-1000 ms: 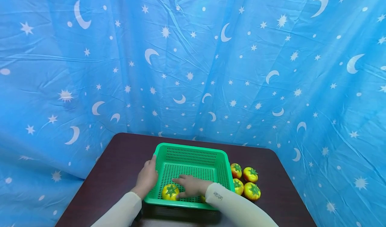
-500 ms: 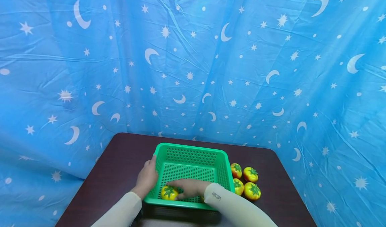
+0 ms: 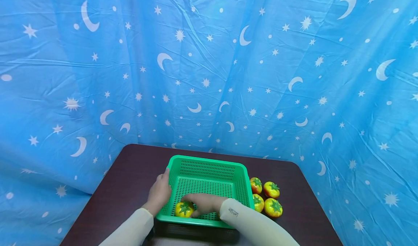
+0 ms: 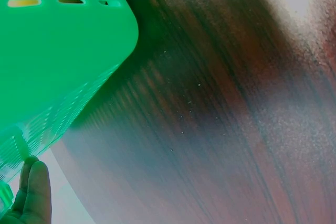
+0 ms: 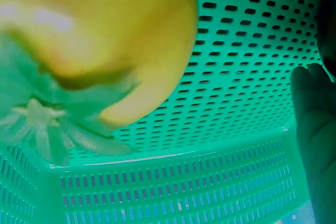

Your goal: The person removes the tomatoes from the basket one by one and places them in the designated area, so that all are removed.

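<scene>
A green plastic basket (image 3: 207, 160) with slotted walls stands on the dark table. My left hand (image 3: 160, 191) holds its left rim; in the left wrist view a few fingers (image 4: 38, 187) lie along the outer wall. Inside the basket, my right hand (image 3: 207, 203) grips a yellow tomato (image 3: 183, 210) with a green leafy top, thumb on the near side and fingers over the far side. Another yellow tomato (image 5: 131, 40) fills the upper left of the right wrist view, close to the camera. In the head view, my right forearm hides most of it.
Several yellow-red tomatoes (image 3: 273, 207) stand grouped on the table (image 3: 140, 166) just right of the basket. A blue curtain (image 3: 209, 75) with moons and stars hangs behind and around the table.
My right hand was spread just right of the tomato in the basket; its fingers have since moved left over it and closed around it. My left hand stays on the rim.
</scene>
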A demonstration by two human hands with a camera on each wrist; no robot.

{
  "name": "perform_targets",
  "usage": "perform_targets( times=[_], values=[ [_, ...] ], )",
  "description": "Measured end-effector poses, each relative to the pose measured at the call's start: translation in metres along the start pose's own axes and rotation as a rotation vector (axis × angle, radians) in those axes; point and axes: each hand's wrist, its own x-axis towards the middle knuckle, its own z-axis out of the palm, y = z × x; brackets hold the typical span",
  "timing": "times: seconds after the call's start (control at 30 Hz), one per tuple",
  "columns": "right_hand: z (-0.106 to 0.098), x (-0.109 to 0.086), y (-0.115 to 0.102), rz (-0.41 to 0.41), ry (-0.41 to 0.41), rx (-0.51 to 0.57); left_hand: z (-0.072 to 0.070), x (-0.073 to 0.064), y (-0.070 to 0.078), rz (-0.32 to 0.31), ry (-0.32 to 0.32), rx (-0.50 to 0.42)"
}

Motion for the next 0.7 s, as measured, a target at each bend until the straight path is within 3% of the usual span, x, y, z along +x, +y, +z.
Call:
perform_targets(
  times=[0.3, 0.7],
  values=[
    [-0.0014, 0.0020, 0.0000, -0.124, -0.031, -0.085, 0.0007, 0.0004, -0.0004, 0.005, 0.005, 0.002],
    [-0.0032, 0.0008, -0.0009, -0.092, -0.003, -0.084, 0.0010, -0.0001, -0.0020, 0.013, 0.002, -0.007]
  ],
)
